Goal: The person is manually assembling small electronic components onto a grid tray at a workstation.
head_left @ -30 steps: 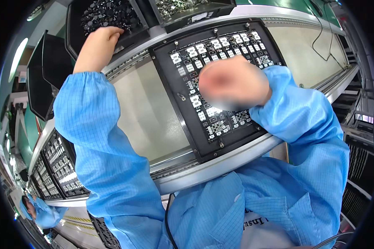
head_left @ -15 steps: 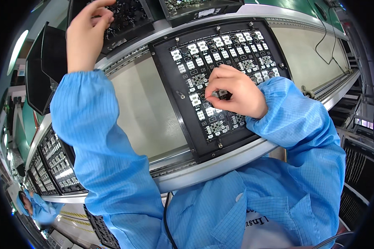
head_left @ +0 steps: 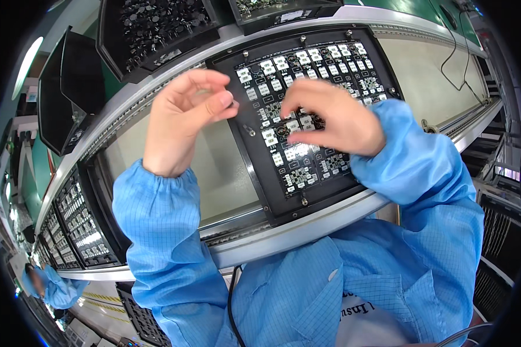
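A black tray (head_left: pixel 250 173) holds dark circuit boards (head_left: pixel 298 149) set with many small white square parts. My left hand (head_left: pixel 188 118) is beside the tray's left edge, its thumb and fingers drawn together. Whatever they hold, if anything, is too small to make out. My right hand (head_left: pixel 338 118) hovers over the middle of the boards, slightly blurred. Its thumb and index finger are apart, and no part shows between them. This hand hides some of the boards beneath it.
Beyond the rail, a black bin (head_left: pixel 205 43) holds many small round dark parts with leads. Another bin (head_left: pixel 289 22) with small parts stands right of it. An angular black container (head_left: pixel 61 92) is at far left. More loaded trays (head_left: pixel 81 222) line the conveyor; a person (head_left: pixel 55 286) is beyond.
My left hand has come back from the bin toward the tray's left edge. The right hand has opened from a pinch and shifted slightly right.
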The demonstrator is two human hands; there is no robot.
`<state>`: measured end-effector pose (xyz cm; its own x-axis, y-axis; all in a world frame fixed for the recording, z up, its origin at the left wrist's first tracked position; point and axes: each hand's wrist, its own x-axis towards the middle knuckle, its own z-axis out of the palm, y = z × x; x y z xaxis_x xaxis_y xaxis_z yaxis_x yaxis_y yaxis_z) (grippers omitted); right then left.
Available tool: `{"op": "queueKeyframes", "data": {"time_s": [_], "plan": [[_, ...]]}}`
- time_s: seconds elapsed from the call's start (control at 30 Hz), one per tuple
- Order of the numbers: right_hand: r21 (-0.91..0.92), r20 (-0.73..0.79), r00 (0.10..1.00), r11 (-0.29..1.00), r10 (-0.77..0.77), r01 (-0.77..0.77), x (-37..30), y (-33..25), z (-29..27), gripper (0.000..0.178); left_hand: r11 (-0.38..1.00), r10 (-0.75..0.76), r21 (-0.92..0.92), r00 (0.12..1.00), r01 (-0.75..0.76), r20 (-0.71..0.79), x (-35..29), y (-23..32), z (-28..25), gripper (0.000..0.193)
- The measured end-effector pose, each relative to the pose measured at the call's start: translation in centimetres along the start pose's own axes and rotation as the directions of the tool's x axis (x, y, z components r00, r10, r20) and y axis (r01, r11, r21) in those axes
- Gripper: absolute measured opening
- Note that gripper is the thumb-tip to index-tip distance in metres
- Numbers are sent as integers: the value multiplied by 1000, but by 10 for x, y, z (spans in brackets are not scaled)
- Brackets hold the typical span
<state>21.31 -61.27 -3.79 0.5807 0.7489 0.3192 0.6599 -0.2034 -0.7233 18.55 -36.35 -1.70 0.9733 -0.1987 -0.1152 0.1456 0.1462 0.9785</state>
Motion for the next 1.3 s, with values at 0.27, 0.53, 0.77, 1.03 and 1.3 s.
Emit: {"op": "queueKeyframes", "data": {"time_s": [0.27, 0.53, 0.77, 1.03, 1.3], "plan": [[-191, -301, 952, 974, 59, -121, 91, 33, -90, 14, 951, -231, -186, 968, 246, 101, -2, -17, 21, 17], [-552, 72, 962, 813, 265, -183, 139, 101, -87, 20, 972, -213, -78, 972, 221, 94, -4, -22, 27, 19], [-573, -46, 996, 815, 74, -87, 133, 79, -78, 12, 699, 193, 661, 962, -274, 194, -13, -23, 29, 30], [-510, -196, 978, 844, 75, -167, 128, 72, -78, 11, 603, 239, 704, 926, -377, 291, -12, -33, 28, 39], [-541, -221, 974, 826, 45, -160, 123, 71, -88, 12, 569, 275, 656, 866, -496, 417, -4, -28, 34, 37]]}}
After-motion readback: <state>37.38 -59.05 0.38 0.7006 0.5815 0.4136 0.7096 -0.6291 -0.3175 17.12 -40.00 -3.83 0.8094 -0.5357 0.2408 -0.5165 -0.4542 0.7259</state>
